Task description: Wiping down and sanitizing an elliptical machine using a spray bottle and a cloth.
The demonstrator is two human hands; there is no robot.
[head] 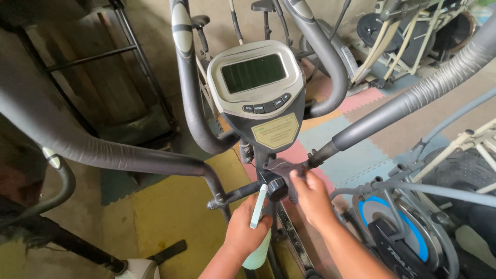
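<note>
A pale green spray bottle [257, 227] sits low in the middle, gripped in the left hand [245, 230] with its nozzle pointing up beside the black knob [277, 189] on the exercise machine's post. The right hand [311, 194] is closed on a dark cloth [285, 168], pressing it against the post just above the knob. Above them is the grey console [257, 77] with its dark screen — curved handlebars [188, 88] flank it. Coloured floor mats [356, 150] lie beyond.

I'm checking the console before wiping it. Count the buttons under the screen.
4 buttons, in one curved row just below the dark screen: far left, left of middle, right of middle, far right. Others may be hidden on the console's sides.
</note>
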